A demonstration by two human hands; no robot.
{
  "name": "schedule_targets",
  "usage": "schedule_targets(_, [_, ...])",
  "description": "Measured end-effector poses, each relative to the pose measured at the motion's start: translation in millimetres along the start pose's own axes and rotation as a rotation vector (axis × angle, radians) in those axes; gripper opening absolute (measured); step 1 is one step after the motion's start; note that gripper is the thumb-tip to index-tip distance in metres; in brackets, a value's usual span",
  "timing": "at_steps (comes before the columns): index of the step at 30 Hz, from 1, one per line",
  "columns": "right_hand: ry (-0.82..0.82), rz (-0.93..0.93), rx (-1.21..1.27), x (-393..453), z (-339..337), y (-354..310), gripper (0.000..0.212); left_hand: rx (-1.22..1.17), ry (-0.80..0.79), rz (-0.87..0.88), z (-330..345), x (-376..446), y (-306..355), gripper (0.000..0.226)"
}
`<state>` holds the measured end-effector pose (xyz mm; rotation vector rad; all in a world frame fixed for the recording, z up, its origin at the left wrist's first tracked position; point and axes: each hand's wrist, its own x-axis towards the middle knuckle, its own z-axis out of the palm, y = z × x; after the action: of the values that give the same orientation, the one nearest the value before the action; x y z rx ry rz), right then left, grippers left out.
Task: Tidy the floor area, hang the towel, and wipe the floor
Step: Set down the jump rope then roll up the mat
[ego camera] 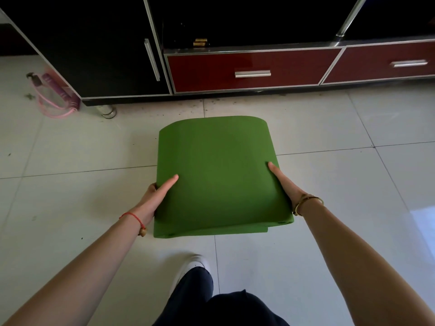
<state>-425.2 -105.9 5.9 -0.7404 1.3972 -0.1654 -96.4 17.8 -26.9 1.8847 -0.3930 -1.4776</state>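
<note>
I have the folded green mat (219, 177) held up between both hands, in the middle of the view above the tiled floor (329, 128), in front of the cabinet (254, 71). My left hand (153, 196) grips its left edge with the thumb on top; my right hand (284, 184) grips the right edge the same way, the fingers of both hidden underneath.

I judge the tidying to be only partly done: the mat is gathered but not put away, and a pink skipping rope (58, 100) lies on the floor at far left beside the cabinet leg. Dirt specks show along the cabinet base, so wiping looks undone. I see no towel.
</note>
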Motion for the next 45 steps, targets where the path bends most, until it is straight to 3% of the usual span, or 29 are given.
schedule_targets(3, [-0.046, -0.019, 0.021, -1.7, -4.2, -2.2, 0.063, 0.01, 0.0, 0.018, -1.3, -2.9, 0.2, 0.106])
schedule_targets(7, [-0.087, -0.101, 0.054, -5.9, 0.5, -7.1, 0.059, 0.013, 0.049, 0.111, -10.2, -13.6, 9.8, 0.1])
schedule_targets(9, [-0.103, -0.21, 0.071, -9.7, 8.3, -12.0, 0.075, -0.007, 0.096, 0.205, -17.6, -21.0, 20.4, 0.095])
schedule_targets(12, [-0.108, -0.392, 0.119, -13.5, 18.7, -24.5, 0.105, 0.01, 0.109, 0.35, -33.4, -33.5, 37.8, 0.107])
schedule_targets(17, [-0.184, -0.586, 0.125, -22.4, 26.0, -44.2, 0.107, 0.034, 0.104, 0.437, -59.1, -48.2, 47.4, 0.131])
schedule_targets(23, [-0.31, -0.424, 0.077, -26.4, 27.6, -14.6, 0.115, 0.1, 0.008, 0.326, -64.7, -57.3, 15.9, 0.144])
schedule_targets(28, [-0.354, -0.376, 0.076, -28.4, 22.6, -8.6, 0.098, 0.064, -0.001, 0.345, -58.8, -52.9, 11.1, 0.116])
schedule_targets(31, [-0.309, -0.379, 0.054, -27.9, 25.7, -18.4, 0.098, 0.037, 0.024, 0.366, -57.9, -52.9, 11.8, 0.124])
schedule_targets(33, [-0.277, -0.372, 0.05, -28.1, 30.9, -24.6, 0.096, 0.0, 0.072, 0.368, -57.6, -54.6, 11.9, 0.116])
schedule_targets(39, [-0.178, -0.337, 0.102, -20.6, 50.1, -25.8, 0.065, 0.04, 0.188, 0.248, -53.2, -47.0, 12.2, 0.11])
schedule_targets(43, [-0.103, -0.232, 0.071, -7.5, 56.6, 1.9, 0.065, 0.115, 0.218, 0.103, -49.4, -38.8, 1.0, 0.106])
schedule_targets(45, [-0.046, -0.177, 0.062, 4.0, 53.9, 19.2, 0.077, 0.131, 0.212, 0.071, -47.7, -34.6, -6.3, 0.106])
